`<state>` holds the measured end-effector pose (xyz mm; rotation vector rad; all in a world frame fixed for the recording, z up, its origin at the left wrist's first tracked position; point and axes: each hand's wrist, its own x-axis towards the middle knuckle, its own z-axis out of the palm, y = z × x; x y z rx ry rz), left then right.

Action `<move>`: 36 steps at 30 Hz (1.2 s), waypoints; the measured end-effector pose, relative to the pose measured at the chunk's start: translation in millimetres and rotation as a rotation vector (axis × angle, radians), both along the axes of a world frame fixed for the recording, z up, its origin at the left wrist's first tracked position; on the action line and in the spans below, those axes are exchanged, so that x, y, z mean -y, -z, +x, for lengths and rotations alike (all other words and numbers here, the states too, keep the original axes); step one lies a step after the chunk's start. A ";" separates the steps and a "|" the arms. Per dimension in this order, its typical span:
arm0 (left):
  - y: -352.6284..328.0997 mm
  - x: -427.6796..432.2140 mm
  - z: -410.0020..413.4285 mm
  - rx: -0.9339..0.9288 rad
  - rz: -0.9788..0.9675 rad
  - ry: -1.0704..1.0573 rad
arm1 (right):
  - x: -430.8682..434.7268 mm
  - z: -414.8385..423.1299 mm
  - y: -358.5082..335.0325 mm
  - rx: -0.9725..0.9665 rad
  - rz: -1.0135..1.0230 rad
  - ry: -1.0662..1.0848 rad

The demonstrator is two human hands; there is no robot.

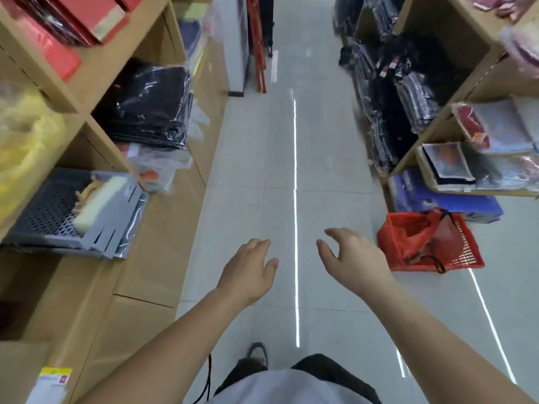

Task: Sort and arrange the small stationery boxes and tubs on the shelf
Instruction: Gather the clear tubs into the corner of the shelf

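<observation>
Sorting appears not begun: left hand (248, 269) and right hand (353, 258) hover left of the red basket (466, 253), fingers loosely spread, holding nothing; no stationery boxes or tubs are identifiable on the shelf (87, 83) beyond.

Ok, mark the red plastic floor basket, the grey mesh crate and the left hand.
Red plastic basket (466, 246): head view, right slotted wall.
Grey mesh crate (40, 211): head view, bare mesh.
Left hand (248, 269): head view, back of hand.
</observation>
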<state>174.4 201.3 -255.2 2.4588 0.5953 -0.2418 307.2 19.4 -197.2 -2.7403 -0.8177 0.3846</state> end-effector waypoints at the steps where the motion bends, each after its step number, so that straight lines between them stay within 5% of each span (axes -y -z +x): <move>1: 3.6 -7.8 14.5 -0.018 0.000 0.012 | -6.0 13.2 4.7 -0.011 -0.001 0.002; 11: 27.9 -72.1 220.0 -0.112 -0.063 0.032 | -65.2 212.8 51.5 -0.119 0.029 -0.018; 24: 3.8 -214.4 499.9 -0.056 -0.041 -0.016 | -204.3 511.4 27.6 -0.090 0.017 -0.105; 36: -19.3 -341.1 799.9 0.006 -0.064 0.130 | -319.5 769.9 -7.6 -0.064 0.047 0.115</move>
